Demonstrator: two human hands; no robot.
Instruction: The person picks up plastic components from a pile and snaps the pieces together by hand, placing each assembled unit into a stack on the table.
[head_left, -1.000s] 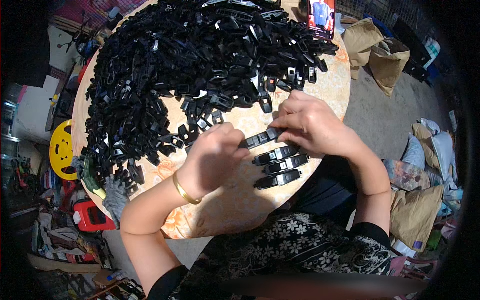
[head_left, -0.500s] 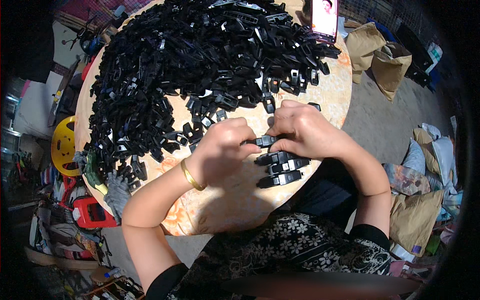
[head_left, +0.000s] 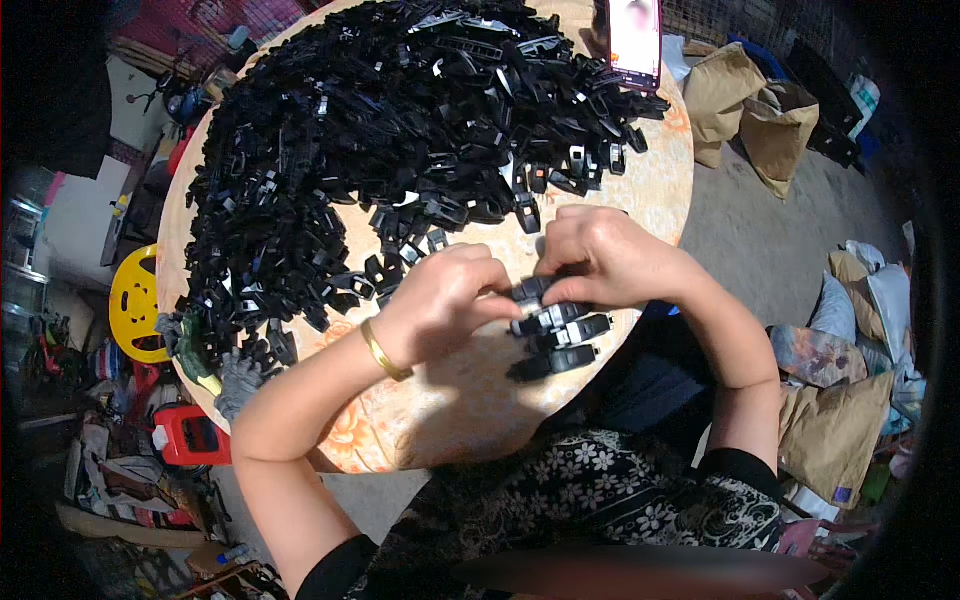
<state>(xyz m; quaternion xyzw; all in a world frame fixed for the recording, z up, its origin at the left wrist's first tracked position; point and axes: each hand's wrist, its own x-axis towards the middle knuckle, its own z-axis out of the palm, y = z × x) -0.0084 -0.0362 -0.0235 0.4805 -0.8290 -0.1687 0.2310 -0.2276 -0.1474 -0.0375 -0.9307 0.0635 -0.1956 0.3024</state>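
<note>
Between my two hands is a small black plastic part (head_left: 530,289), held just above the table. My left hand (head_left: 445,300) is closed, thumb and fingers pinching the part's left end; a gold bangle circles that wrist. At the other end, my right hand (head_left: 608,262) grips it between thumb and bent fingers, which hide much of it. Just below sit several similar black parts (head_left: 568,357) with silvery patches, side by side near the table edge. Beyond my hands spreads a large heap of black plastic parts (head_left: 330,150).
The round table (head_left: 440,420) has a pale flowered top. A phone (head_left: 634,45) stands at its far right. Grey gloves (head_left: 240,380) lie on the left edge. Beside the table are a yellow round seat (head_left: 142,303), a red container (head_left: 188,435) and brown sacks (head_left: 720,90).
The view has shifted slightly. My hands still hold the part at nearly the same spot, and it looks a little more tilted and more covered by my fingers.
</note>
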